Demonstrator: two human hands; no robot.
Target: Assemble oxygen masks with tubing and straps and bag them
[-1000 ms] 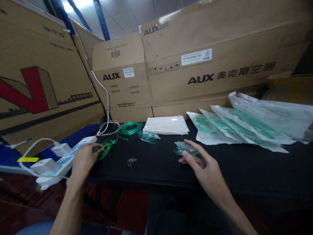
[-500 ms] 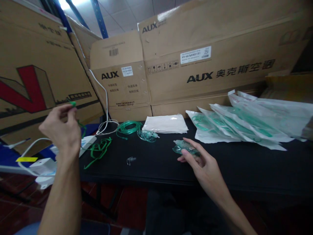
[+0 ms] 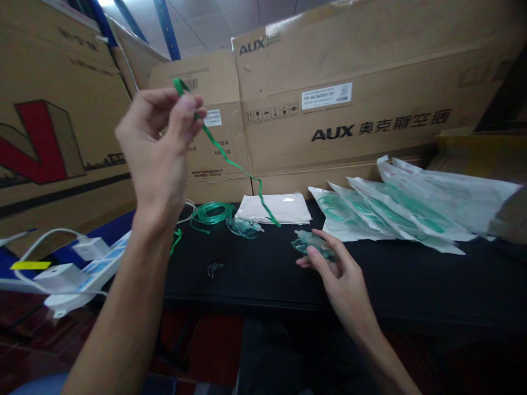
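Raised in front of the cartons, my left hand (image 3: pixel 160 137) pinches one end of a green elastic strap (image 3: pixel 234 163). The strap's loose end trails down and right, over the table. Low above the tabletop, my right hand (image 3: pixel 333 263) grips a clear green oxygen mask (image 3: pixel 307 244); part of the mask is hidden by the fingers. Another clear mask (image 3: pixel 245 227) lies beside a coil of green tubing (image 3: pixel 212 214). A small clear plastic piece (image 3: pixel 214 269) rests on the table between my hands. More green straps (image 3: pixel 176 241) show partly behind my left forearm.
White packets with green contents (image 3: pixel 382 206) fan out at the right. A flat white stack (image 3: pixel 274 208) lies at the back of the black table (image 3: pixel 255 282). Large cartons (image 3: pixel 349 66) wall the far side. A power strip (image 3: pixel 102 269) with cables stands at the left.
My left hand has risen and moved right, drawing the green strap up from the left side so it hangs in the air. My right hand has stayed nearly still with the mask.
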